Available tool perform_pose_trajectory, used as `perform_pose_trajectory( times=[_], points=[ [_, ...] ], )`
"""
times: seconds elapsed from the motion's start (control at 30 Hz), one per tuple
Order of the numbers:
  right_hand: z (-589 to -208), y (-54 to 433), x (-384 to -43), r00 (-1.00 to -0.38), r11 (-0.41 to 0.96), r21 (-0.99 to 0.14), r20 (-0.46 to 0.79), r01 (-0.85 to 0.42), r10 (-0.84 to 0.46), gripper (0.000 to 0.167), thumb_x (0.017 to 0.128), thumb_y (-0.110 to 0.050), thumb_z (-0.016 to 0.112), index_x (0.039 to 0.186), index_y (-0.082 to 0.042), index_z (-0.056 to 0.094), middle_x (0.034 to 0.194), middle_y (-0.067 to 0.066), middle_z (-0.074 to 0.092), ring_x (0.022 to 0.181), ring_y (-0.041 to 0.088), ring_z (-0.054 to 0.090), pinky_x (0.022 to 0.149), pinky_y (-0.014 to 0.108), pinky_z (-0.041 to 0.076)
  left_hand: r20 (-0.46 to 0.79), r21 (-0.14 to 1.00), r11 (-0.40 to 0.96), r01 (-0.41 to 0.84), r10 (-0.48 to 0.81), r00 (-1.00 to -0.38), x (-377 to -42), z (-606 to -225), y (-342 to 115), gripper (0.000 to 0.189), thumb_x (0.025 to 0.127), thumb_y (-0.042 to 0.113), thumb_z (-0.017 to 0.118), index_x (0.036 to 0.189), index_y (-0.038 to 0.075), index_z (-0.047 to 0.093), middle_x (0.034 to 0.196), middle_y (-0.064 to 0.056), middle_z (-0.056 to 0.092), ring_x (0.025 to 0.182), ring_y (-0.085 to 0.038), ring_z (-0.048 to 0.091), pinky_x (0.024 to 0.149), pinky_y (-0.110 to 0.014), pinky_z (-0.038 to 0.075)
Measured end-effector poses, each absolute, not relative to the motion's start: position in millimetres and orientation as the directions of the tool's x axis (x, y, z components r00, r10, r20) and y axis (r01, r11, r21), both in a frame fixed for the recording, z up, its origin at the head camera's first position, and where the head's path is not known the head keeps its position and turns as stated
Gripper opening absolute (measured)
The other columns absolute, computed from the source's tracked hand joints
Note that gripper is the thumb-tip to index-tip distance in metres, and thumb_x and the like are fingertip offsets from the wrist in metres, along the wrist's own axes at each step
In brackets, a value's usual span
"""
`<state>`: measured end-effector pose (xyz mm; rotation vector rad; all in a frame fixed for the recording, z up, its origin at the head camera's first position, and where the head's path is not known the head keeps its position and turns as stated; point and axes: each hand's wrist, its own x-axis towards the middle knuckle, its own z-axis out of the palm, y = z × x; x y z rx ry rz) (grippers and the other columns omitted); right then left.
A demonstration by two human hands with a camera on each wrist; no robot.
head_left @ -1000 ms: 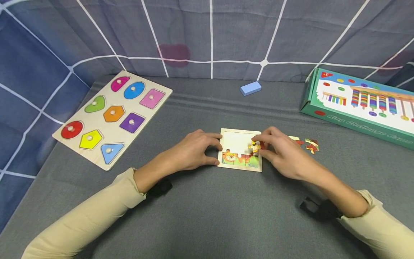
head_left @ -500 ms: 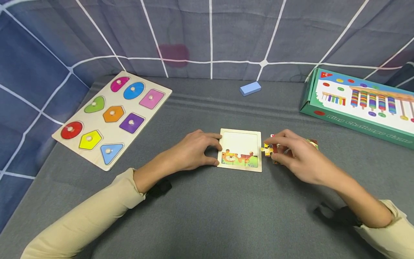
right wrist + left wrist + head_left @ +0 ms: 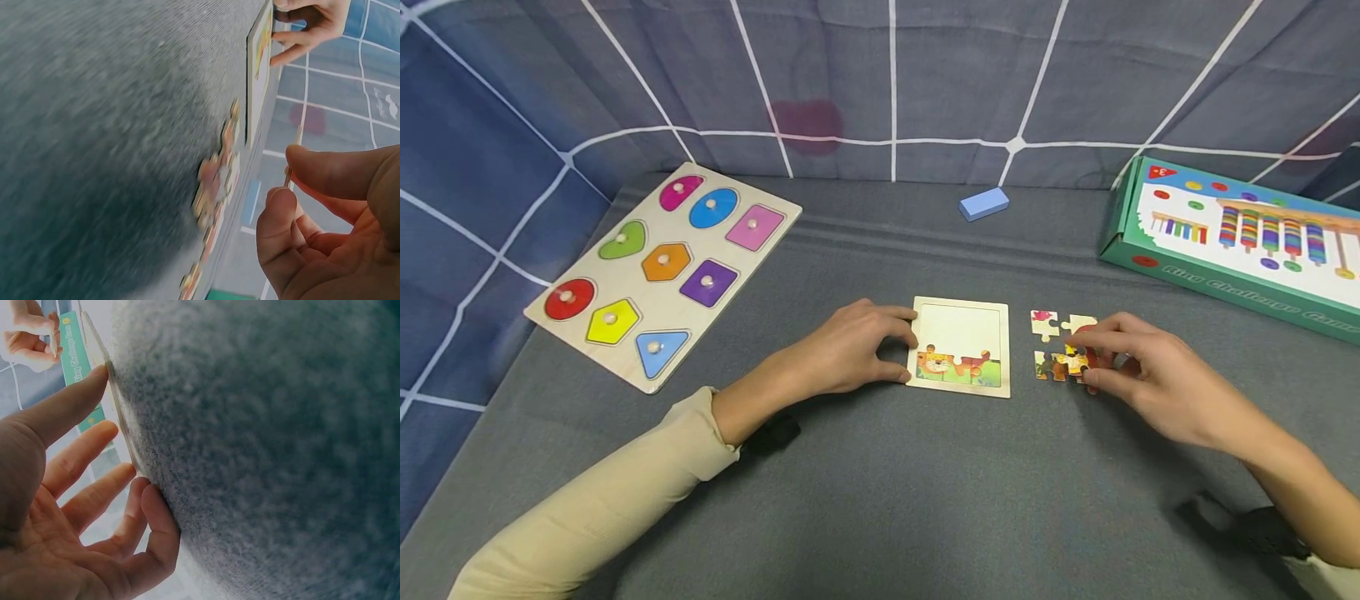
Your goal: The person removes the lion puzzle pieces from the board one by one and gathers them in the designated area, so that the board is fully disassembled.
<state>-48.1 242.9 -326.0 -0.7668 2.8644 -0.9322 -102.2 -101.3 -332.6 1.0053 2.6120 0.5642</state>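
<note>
My left hand (image 3: 856, 350) touches the left edge of a small square wooden puzzle board (image 3: 1005, 350). In the left wrist view its thumb and fingertips (image 3: 100, 378) lie along the board's thin edge. A row of fitted picture pieces (image 3: 958, 369) fills the bottom of the recess; the upper part shows bare white. To the board's right, my right hand (image 3: 1172, 387) pinches a yellow-and-red puzzle piece (image 3: 1074, 362) between thumb and fingers. The right wrist view shows this piece (image 3: 299, 135) edge-on, held above several loose puzzle pieces (image 3: 1043, 323), some hidden behind it.
A wooden peg-shape board (image 3: 662, 383) with coloured knobbed shapes lies at the left. Behind the puzzle sits a blue block (image 3: 983, 203). A green game box (image 3: 1225, 292) lies at the back right, near the checked cloth (image 3: 955, 92) backdrop.
My right hand has carried the pinched puzzle piece from over the board's right side rightward to above the loose pieces. My left hand has stayed at the board's edge.
</note>
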Motion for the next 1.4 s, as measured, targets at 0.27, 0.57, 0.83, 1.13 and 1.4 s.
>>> perform_pose_trajectory(
  times=[0.27, 0.57, 0.83, 1.13, 1.4],
  points=[
    [-331.1, 265.5, -42.5, -0.913, 0.764, -0.519, 0.087, -0.383, -0.398, 0.042, 0.084, 0.004, 0.074, 0.124, -0.011, 0.068, 0.097, -0.004, 0.052, 0.077, 0.004, 0.043, 0.058, 0.02, 0.036, -0.11, 0.455, 0.672, 0.585, 0.694, -0.712, -102.9, -332.7, -101.3, 0.034, 0.08, 0.027, 0.084, 0.109, 0.012, 0.074, 0.14, -0.008, 0.056, 0.124, -0.026, 0.054, 0.103, -0.042, 0.037],
    [-338.9, 284.1, -39.1, -0.92, 0.804, -0.459, 0.089, -0.378, -0.381, 0.043, 0.081, 0.009, 0.074, 0.121, -0.004, 0.067, 0.098, -0.001, 0.053, 0.077, 0.001, 0.041, 0.06, 0.017, 0.036, -0.111, 0.457, 0.671, 0.584, 0.694, -0.711, -102.8, -332.4, -101.6, 0.034, 0.08, 0.027, 0.084, 0.109, 0.012, 0.074, 0.14, -0.008, 0.056, 0.125, -0.026, 0.054, 0.103, -0.043, 0.037],
    [-343.7, 291.4, -39.0, -0.936, 0.855, -0.394, 0.045, -0.338, -0.349, 0.041, 0.081, 0.007, 0.075, 0.12, -0.001, 0.066, 0.1, 0.004, 0.054, 0.077, 0.004, 0.039, 0.056, 0.024, 0.036, -0.112, 0.458, 0.673, 0.58, 0.692, -0.714, -101.5, -331.5, -101.8, 0.035, 0.08, 0.027, 0.084, 0.11, 0.012, 0.074, 0.14, -0.008, 0.056, 0.125, -0.027, 0.054, 0.105, -0.045, 0.037],
    [-350.7, 294.0, -39.8, -0.948, 0.875, -0.374, 0.037, -0.306, -0.316, 0.04, 0.08, 0.004, 0.076, 0.119, -0.002, 0.067, 0.097, 0.005, 0.054, 0.075, 0.006, 0.041, 0.056, 0.025, 0.034, -0.137, 0.455, 0.686, 0.567, 0.683, -0.717, -101.3, -332.0, -101.4, 0.036, 0.081, 0.028, 0.083, 0.112, 0.013, 0.073, 0.142, -0.007, 0.054, 0.127, -0.027, 0.052, 0.104, -0.044, 0.036],
    [-353.7, 293.7, -40.6, -0.945, 0.88, -0.362, 0.012, -0.308, -0.326, 0.04, 0.08, 0.003, 0.076, 0.119, -0.001, 0.067, 0.098, 0.005, 0.054, 0.077, 0.005, 0.043, 0.058, 0.026, 0.036, -0.129, 0.45, 0.684, 0.575, 0.686, -0.716, -101.4, -331.7, -101.5, 0.036, 0.081, 0.028, 0.083, 0.111, 0.013, 0.073, 0.141, -0.007, 0.055, 0.127, -0.026, 0.052, 0.104, -0.044, 0.037]
  ],
)
